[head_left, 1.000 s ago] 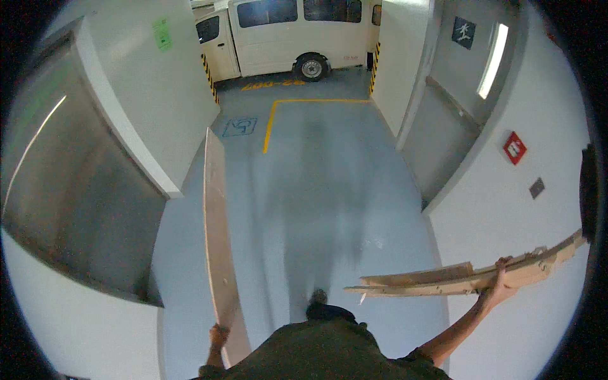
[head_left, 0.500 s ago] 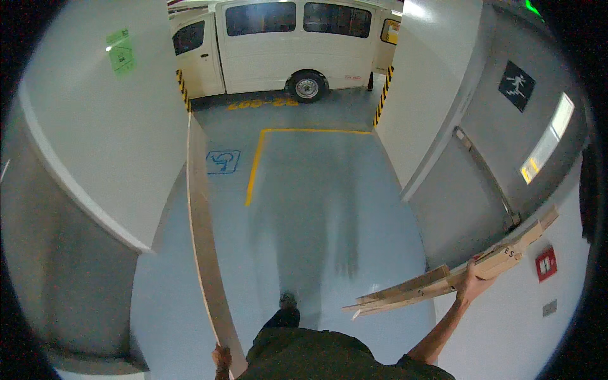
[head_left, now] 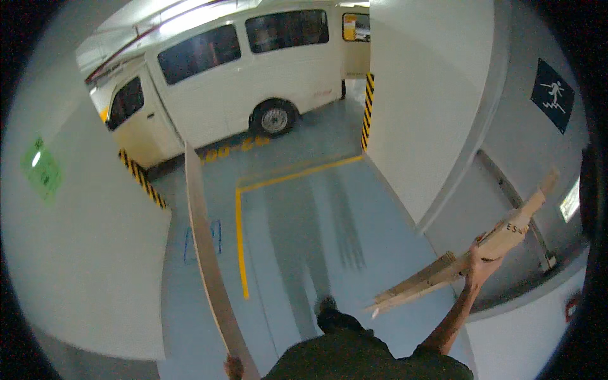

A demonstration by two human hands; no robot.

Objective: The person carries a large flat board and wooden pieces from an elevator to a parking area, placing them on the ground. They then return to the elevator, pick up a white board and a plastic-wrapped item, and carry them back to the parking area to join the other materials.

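Observation:
At the lower left, my left hand is closed on the near end of a long, thin, light-brown board. The board stands on edge and stretches far ahead toward the van. On the right, my right hand grips a bundle of flattened cardboard around its middle. Several layers lie together, with one frayed end pointing left over the floor and the other rising toward the door. Part of my left hand is cut off by the lower edge of the view.
A white van is parked crosswise ahead. Walls on the left and right end in black-and-yellow striped corners. On the right stands a grey door with a push bar. Yellow lines mark the blue-grey floor.
I have stepped forward and the view has tilted; the van and right striped corner look nearer. Both hands keep their hold, and the cardboard bundle slants more steeply in the picture.

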